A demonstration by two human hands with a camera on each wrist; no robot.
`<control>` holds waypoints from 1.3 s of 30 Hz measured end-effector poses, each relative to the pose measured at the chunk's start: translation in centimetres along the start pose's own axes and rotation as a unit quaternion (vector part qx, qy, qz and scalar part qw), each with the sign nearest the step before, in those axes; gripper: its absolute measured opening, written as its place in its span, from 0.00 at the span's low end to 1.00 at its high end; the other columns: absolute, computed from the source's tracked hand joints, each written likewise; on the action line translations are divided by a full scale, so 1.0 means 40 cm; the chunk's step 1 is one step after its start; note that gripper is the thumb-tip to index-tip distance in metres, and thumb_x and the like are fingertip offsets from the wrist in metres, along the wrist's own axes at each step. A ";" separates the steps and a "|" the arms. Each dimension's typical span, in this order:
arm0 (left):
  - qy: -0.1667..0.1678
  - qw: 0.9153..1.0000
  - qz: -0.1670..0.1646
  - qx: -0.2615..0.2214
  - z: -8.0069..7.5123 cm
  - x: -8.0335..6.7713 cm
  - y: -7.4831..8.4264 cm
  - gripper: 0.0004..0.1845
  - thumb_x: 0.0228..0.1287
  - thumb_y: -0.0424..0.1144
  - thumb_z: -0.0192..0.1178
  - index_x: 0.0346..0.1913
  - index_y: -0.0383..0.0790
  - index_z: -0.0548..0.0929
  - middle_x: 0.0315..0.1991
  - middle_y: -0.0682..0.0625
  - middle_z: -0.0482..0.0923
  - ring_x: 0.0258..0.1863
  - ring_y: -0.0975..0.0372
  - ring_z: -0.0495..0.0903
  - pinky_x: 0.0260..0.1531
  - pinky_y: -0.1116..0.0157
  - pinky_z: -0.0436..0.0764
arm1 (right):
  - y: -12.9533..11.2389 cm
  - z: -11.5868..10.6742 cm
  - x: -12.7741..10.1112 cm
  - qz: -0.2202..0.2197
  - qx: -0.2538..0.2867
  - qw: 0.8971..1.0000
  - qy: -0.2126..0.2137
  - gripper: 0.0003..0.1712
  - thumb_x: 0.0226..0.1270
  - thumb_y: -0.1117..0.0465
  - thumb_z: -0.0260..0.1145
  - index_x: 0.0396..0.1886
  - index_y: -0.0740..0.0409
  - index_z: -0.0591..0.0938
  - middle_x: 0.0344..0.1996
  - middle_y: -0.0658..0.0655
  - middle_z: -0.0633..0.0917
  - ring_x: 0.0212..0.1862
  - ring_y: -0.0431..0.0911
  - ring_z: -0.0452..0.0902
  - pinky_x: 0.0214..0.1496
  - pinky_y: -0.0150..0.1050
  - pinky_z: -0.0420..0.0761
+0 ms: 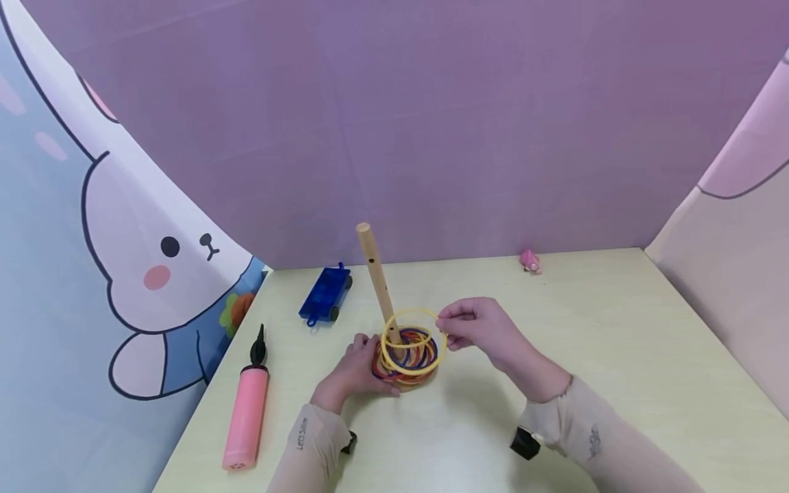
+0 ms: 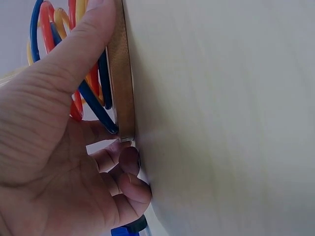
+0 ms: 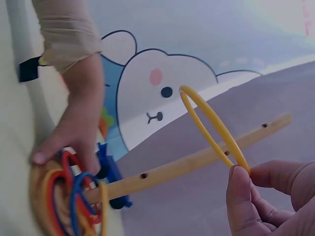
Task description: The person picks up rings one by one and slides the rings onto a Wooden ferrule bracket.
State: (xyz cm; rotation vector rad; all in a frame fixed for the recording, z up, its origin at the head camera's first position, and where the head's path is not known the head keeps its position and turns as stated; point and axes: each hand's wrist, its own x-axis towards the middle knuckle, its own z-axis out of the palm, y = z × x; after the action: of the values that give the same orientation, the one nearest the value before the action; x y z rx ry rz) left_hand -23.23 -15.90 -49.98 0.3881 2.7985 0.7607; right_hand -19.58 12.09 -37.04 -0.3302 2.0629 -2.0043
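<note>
Tabletop pump (image 1: 245, 418) appears from head only.

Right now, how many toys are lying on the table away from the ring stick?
3: a pink air pump at the left edge, a blue toy car behind it, and a small pink toy at the back.

The only lettering that shows stands on the two beige fabric sleeves. On the left forearm's beige sleeve (image 1: 306, 438), in the head view, a small dark print runs along the arm and seems to read "Let's Slim", though the letters are tiny. The right forearm's beige sleeve (image 1: 576, 428) carries a similar small dark mark near the wrist, too blurred to read. The wrist views show no writing, numbers or signs.
</note>
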 end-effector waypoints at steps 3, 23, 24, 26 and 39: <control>-0.001 1.000 -0.004 -0.008 0.001 0.003 -0.004 0.64 0.30 0.63 0.80 0.73 0.42 0.62 0.59 0.43 0.61 0.57 0.50 0.65 0.59 0.49 0.70 | -0.051 0.008 0.010 -0.016 0.004 1.000 0.007 0.13 0.64 0.69 0.66 0.43 0.76 0.79 0.28 0.55 0.84 0.27 0.43 0.80 0.34 0.38 0.84; 0.003 1.000 0.005 -0.009 0.001 -0.001 -0.003 0.65 0.31 0.63 0.80 0.74 0.41 0.59 0.60 0.43 0.60 0.59 0.49 0.64 0.59 0.47 0.70 | -0.264 0.060 0.106 -0.084 0.103 0.986 0.099 0.12 0.66 0.68 0.66 0.45 0.74 0.80 0.27 0.58 0.83 0.25 0.43 0.81 0.35 0.37 0.84; 0.002 1.000 0.005 -0.010 0.000 -0.001 -0.003 0.65 0.31 0.63 0.79 0.74 0.41 0.59 0.60 0.43 0.60 0.59 0.49 0.64 0.59 0.47 0.70 | -0.253 0.060 0.110 -0.076 0.102 0.987 0.098 0.12 0.66 0.69 0.66 0.45 0.74 0.80 0.27 0.58 0.83 0.25 0.43 0.81 0.35 0.37 0.84; 0.001 1.000 0.006 -0.009 0.001 -0.002 -0.001 0.65 0.31 0.63 0.79 0.74 0.42 0.59 0.60 0.43 0.60 0.59 0.49 0.64 0.59 0.47 0.70 | -0.223 0.059 0.114 -0.054 0.094 0.989 0.098 0.12 0.66 0.69 0.66 0.46 0.74 0.80 0.28 0.58 0.83 0.26 0.43 0.81 0.35 0.36 0.84; -0.002 1.000 0.006 -0.010 -0.003 0.007 -0.003 0.63 0.30 0.64 0.79 0.72 0.44 0.62 0.58 0.44 0.61 0.57 0.50 0.65 0.58 0.49 0.70 | 0.084 0.062 0.110 0.046 0.049 0.991 0.112 0.10 0.66 0.71 0.64 0.43 0.75 0.80 0.32 0.62 0.84 0.25 0.43 0.80 0.34 0.37 0.84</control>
State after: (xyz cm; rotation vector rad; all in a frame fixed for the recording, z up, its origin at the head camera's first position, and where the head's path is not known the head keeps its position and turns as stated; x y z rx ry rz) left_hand -23.55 -15.96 -49.98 0.4030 2.7862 0.7889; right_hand -22.91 8.42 -40.54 0.0092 2.0543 -2.1620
